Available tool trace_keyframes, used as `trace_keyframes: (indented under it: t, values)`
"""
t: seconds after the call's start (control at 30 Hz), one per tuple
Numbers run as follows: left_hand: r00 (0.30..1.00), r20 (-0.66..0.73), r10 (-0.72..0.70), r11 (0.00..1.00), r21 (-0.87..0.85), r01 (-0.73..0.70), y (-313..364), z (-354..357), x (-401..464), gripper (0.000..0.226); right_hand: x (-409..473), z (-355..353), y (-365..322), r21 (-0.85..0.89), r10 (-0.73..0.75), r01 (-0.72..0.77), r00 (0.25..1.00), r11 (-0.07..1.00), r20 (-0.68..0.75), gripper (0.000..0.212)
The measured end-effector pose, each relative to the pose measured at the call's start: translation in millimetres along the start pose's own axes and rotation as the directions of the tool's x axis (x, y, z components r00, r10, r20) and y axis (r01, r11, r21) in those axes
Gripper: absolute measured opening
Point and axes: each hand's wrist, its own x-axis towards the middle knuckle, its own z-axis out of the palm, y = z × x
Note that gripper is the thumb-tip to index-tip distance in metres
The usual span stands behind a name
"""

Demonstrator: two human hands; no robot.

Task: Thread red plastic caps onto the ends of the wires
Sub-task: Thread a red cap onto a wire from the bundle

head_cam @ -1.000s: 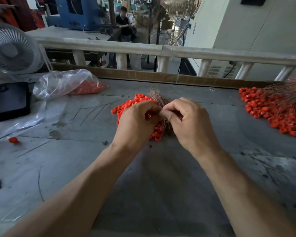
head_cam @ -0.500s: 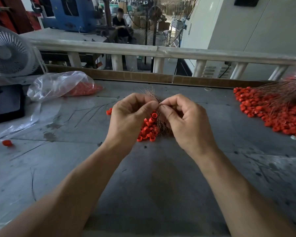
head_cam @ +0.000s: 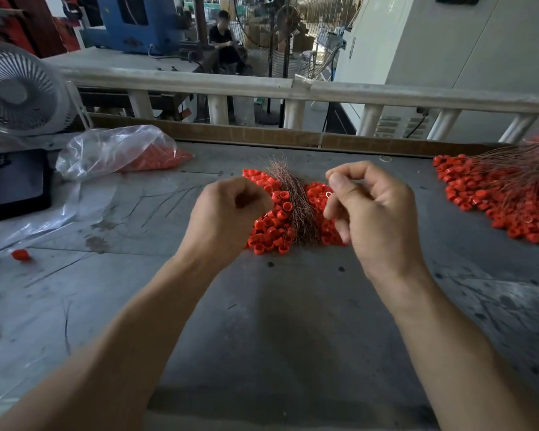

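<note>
A heap of red plastic caps (head_cam: 266, 231) lies mid-table, and a bundle of thin copper-coloured wires (head_cam: 296, 209) rests across it. My left hand (head_cam: 227, 216) hovers over the heap's left side with its fingers curled into a loose fist; nothing shows inside it. To the right of the bundle, my right hand (head_cam: 374, 213) pinches thumb against forefinger on what looks like a thin wire. A small ring (head_cam: 329, 194) shows just beside the thumb. The hands are apart and do not touch.
A second spread of red caps (head_cam: 486, 197) with long wires (head_cam: 523, 163) lies at the far right. At back left are a clear bag of caps (head_cam: 119, 150), a black device (head_cam: 16, 181) and a fan (head_cam: 16, 91). One stray cap (head_cam: 20, 254) lies at the left.
The hands were pressed together over the heap, pinching at one spot. They have now drawn apart, the left moving left and the right moving right and slightly up.
</note>
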Motion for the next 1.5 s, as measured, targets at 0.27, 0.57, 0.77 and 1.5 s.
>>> trace_keyframes:
  t: [0.27, 0.57, 0.77, 1.5]
  values:
    - [0.983, 0.149, 0.108, 0.84, 0.516, -0.171, 0, 10, -9, 0.013, 1, -3, 4, 0.043, 0.158, -0.158, 0.987, 0.987, -0.014, 0.015]
    - [0.988, 0.106, 0.115, 0.788, 0.595, -0.155, 0, 15, -9, 0.012, 1, -7, 0, 0.036, 0.172, -0.172, 0.985, 0.984, 0.008, 0.013]
    - [0.983, 0.089, 0.161, 0.774, 0.606, -0.182, -2, 19, -9, 0.006, 3, -10, -3, 0.061, 0.15, -0.148, 0.988, 0.987, -0.027, 0.013]
    - [0.88, 0.382, -0.282, 0.369, -0.803, 0.467, 22, 16, -12, 0.037, -2, -1, 6, -0.103, 0.026, -0.016, 0.995, 0.995, 0.094, 0.007]
